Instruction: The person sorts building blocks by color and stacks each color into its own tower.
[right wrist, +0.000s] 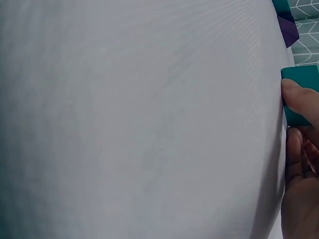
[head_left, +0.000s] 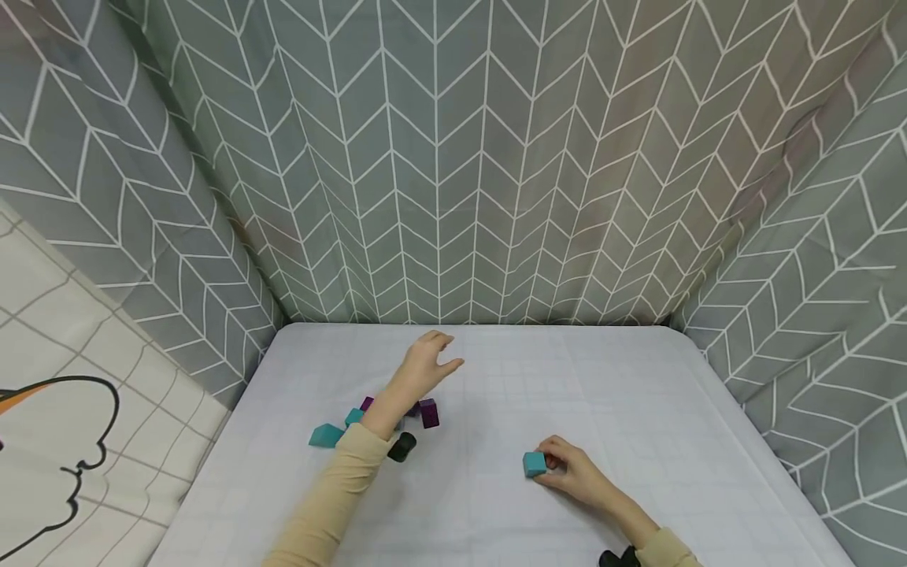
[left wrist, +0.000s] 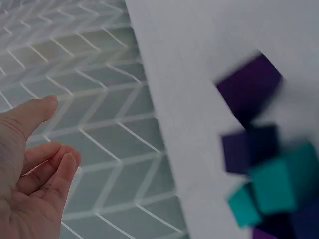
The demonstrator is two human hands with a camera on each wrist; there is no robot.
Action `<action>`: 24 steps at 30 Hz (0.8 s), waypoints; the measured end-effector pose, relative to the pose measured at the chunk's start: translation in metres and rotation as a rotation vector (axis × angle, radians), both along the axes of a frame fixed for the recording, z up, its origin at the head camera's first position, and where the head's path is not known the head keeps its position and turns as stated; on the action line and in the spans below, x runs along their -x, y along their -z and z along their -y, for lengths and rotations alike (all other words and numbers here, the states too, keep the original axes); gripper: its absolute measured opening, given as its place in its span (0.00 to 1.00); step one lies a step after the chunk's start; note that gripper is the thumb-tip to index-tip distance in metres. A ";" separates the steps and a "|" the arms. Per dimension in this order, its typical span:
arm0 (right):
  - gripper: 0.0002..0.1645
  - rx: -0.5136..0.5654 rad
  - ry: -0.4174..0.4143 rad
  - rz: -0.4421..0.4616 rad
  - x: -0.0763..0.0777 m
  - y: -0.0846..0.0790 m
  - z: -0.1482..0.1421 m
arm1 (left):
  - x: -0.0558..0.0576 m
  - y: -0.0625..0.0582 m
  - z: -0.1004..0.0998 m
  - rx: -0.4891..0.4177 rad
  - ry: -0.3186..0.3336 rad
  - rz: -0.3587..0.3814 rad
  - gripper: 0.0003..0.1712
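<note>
Between the thumb and fingers of my right hand (head_left: 575, 474) a teal cube (head_left: 534, 464) is pinched, low over the right half of the white table. The right wrist view shows the thumb against the face of that teal cube (right wrist: 300, 92). My left hand (head_left: 423, 367) is raised past a group of blocks, its thumb and fingers apart with nothing between them. Beneath the left forearm lie teal blocks (head_left: 327, 435) and purple blocks (head_left: 428, 413), partly covered by the arm. The left wrist view has them blurred, with a dark purple block (left wrist: 250, 85) nearest the table's far side.
The white table (head_left: 482, 504) ends at a grey chevron curtain (head_left: 460, 197) behind and another at the right. A white gridded cloth with a cartoon outline (head_left: 57, 457) hangs at the left. Dark wrist-worn cameras (head_left: 402, 447) sit by both wrists.
</note>
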State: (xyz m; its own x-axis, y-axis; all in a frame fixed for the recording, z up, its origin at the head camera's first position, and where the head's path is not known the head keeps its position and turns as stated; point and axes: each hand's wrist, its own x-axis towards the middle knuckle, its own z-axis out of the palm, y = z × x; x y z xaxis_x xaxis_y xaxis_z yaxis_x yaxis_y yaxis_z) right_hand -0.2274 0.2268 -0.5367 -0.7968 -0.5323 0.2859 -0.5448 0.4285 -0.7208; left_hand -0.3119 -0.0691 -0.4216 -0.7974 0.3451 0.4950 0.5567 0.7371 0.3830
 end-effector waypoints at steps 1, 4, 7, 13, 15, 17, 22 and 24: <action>0.17 0.008 -0.004 0.001 -0.002 -0.003 0.002 | 0.002 0.004 0.011 -0.015 -0.024 0.018 0.23; 0.17 0.017 -0.013 0.009 -0.007 -0.013 0.004 | 0.003 0.023 0.042 -0.020 -0.103 0.083 0.23; 0.16 0.024 -0.021 0.003 -0.009 -0.017 0.005 | 0.000 0.043 0.066 -0.006 -0.161 0.156 0.23; 0.16 0.023 -0.022 0.005 -0.007 -0.018 0.005 | -0.009 0.066 0.087 0.004 -0.199 0.277 0.24; 0.16 0.014 -0.020 0.016 -0.006 -0.018 0.005 | -0.010 0.070 0.089 0.013 -0.215 0.296 0.24; 0.16 0.007 -0.020 0.020 -0.005 -0.018 0.005 | -0.010 0.073 0.091 0.025 -0.227 0.305 0.24; 0.16 0.019 -0.026 0.019 -0.006 -0.017 0.004 | -0.010 0.083 0.100 0.068 -0.204 0.306 0.22; 0.16 0.032 -0.037 0.022 -0.008 -0.016 0.005 | -0.010 0.086 0.103 0.095 -0.204 0.327 0.19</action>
State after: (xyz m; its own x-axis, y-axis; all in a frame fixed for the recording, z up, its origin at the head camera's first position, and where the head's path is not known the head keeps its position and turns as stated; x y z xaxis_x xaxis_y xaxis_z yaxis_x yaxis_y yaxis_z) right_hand -0.2199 0.2222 -0.5203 -0.7828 -0.5525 0.2862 -0.5442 0.3847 -0.7455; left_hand -0.3022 -0.1726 -0.5073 -0.9646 0.1952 0.1772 0.2552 0.8606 0.4408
